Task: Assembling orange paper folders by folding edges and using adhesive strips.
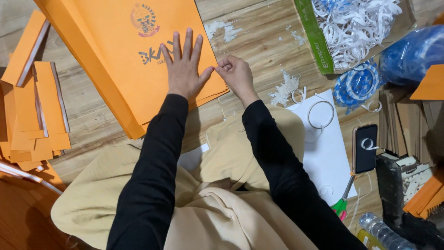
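Orange paper bag [125, 51] lies flat on the wooden floor [259, 41]. Left hand [184, 67] spread open, palm pressing the bag's lower corner. Right hand [236, 74], just beside that corner, pinches its edge with curled fingers. Step judged: creasing or sealing the edge; next calls for firm pressure along it.

A light wooden plank floor [259, 41] carries a stack of large orange envelopes [120, 60], smaller orange folded pieces [39, 115] at the left, white paper scraps [284, 88], a white sheet [326, 153], a smartphone [365, 148], green-handled scissors [342, 201] and what looks like a plastic bottle [381, 231].
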